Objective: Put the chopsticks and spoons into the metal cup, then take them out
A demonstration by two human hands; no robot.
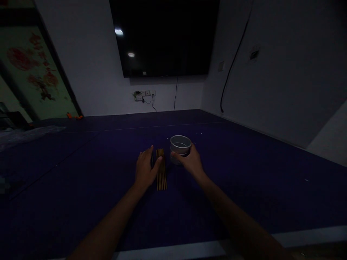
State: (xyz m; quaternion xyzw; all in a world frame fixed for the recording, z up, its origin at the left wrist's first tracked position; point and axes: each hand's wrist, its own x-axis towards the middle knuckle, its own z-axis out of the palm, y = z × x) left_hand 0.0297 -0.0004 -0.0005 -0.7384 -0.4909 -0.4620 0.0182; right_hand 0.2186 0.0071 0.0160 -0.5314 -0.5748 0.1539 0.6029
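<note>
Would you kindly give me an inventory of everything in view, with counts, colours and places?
Round tin: one, silver-grey, open-topped, right of the sticks
Slender sticks: several, yellow-brown, side by side between the hands
Covered surface: one, dark purple, across the foreground
Television: one, black, on the far wall
Sockets: several, pale, below the television
Black cable: one, hanging at the right-hand wall
Wall plate: one, pale, left of that cable
Door panel: one, greenish with red decorations, far left
Orange items: at least two, near the door
Clear plastic sheet: one, colourless, left side
Left hand: one, bare, beside the sticks
Right hand: one, bare, grip around the tin
</note>
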